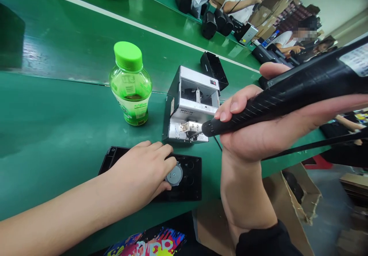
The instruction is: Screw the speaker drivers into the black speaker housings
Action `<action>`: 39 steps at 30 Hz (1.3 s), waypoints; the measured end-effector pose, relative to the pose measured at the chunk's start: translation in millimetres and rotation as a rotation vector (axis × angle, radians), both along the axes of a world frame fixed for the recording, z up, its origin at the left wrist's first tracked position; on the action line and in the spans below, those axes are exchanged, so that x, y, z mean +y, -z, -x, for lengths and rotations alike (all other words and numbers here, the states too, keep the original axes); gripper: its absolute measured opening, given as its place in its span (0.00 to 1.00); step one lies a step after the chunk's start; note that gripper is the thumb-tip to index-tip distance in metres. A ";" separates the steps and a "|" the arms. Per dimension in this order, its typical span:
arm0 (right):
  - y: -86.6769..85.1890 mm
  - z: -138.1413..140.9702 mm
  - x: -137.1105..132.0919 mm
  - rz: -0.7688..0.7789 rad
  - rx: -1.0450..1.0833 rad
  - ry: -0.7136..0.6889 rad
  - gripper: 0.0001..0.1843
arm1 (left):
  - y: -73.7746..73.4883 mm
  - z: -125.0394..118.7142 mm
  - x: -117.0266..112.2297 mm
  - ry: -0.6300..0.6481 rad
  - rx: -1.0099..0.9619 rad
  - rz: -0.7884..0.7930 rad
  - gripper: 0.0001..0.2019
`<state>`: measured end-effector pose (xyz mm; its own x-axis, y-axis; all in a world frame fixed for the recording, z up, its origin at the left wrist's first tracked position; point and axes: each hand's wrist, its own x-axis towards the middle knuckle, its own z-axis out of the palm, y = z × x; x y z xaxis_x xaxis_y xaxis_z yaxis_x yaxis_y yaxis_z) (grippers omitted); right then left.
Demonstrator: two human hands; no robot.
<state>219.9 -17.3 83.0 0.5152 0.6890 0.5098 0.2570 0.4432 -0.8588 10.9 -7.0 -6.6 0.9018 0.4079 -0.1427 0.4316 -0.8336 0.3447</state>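
My right hand (258, 133) grips a black electric screwdriver (290, 89), with its tip at the front slot of a silver automatic screw feeder (184, 112). My left hand (140, 171) lies over a black plastic panel (189, 190) on the green workbench (57, 114). Its fingers and thumb close around a round grey disc (174, 174) set in that panel. A green-capped plastic bottle (130, 91), partly filled with liquid, stands left of the feeder. My left hand hides part of the panel.
An open black tray (214, 70) lies behind the feeder. Cardboard (287, 194) stands on the floor beyond the bench's near edge. Two co-workers (241, 0) (287, 39) sit at the far bench among black devices (217, 25) and stacked boxes. The screwdriver's cable runs off to the right.
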 end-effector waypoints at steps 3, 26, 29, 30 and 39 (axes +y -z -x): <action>-5.1 2.4 0.2 -0.001 0.026 0.006 0.54 | -2.1 -1.1 0.4 0.010 0.022 0.009 0.19; 7.2 2.3 2.5 -0.034 0.002 -0.041 0.48 | -7.2 -2.0 1.2 0.023 0.070 0.001 0.20; 4.8 3.8 1.9 -0.039 0.059 -0.046 0.46 | -9.0 -2.1 0.9 0.015 0.070 0.006 0.20; 4.5 4.4 1.2 -0.041 0.064 -0.056 0.46 | -9.6 -2.0 0.8 0.009 0.067 0.009 0.20; 9.1 14.5 -5.6 -0.082 0.061 -0.047 0.43 | -9.9 -3.4 1.2 0.011 0.085 0.021 0.22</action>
<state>205.4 -22.9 73.9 0.5152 0.6700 0.5345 0.1831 0.5232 -0.8323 14.3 -5.9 3.2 0.8903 0.3943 -0.2278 0.4512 -0.8312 0.3247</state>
